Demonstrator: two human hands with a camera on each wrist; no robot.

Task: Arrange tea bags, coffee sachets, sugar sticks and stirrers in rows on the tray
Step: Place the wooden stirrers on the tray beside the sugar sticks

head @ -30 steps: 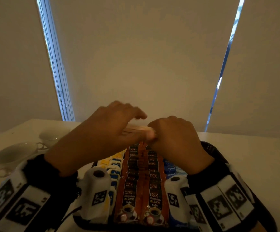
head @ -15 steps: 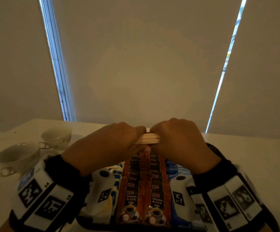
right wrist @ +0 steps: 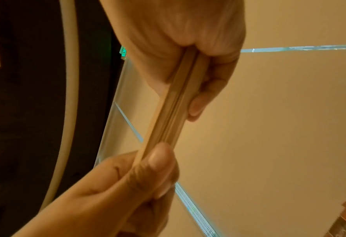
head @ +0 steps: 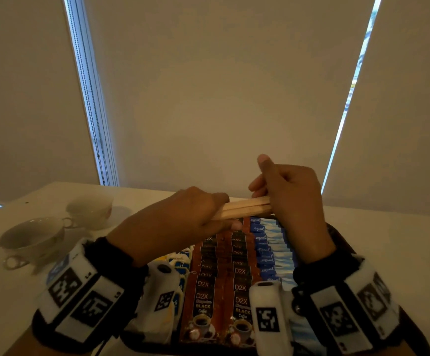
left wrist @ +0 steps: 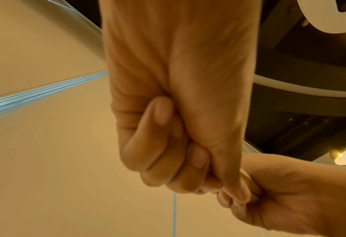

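In the middle of the head view, both hands hold one bundle of wooden stirrers [head: 244,208] lying roughly level, its right end a little higher, above the far end of the tray [head: 342,240]. The left hand [head: 175,224] has its grip closed around the bundle's left end, fingers curled over the top and thumb underneath. The right hand [head: 293,201] has its grip closed on the right end, with one finger raised straight above the rest. In the right wrist view the stirrers [right wrist: 168,112] run diagonally down the centre of the frame as a flat stack, clamped between palm and fingers of the right hand [right wrist: 184,41] at the top and pinched by the left hand [right wrist: 131,181] at the lower left. In the left wrist view the left hand [left wrist: 174,104] is a tight fist, and the right hand [left wrist: 293,194] meets it at the lower right.

On the tray below the hands, rows run from near to far: tea bags [head: 180,263] at the left, two rows of brown coffee sachets [head: 221,278] in the middle, and blue sugar sticks [head: 270,242] at the right.

At the left of the frame two pale teacups [head: 32,236] stand on the surface [head: 8,299], just beside the tray.
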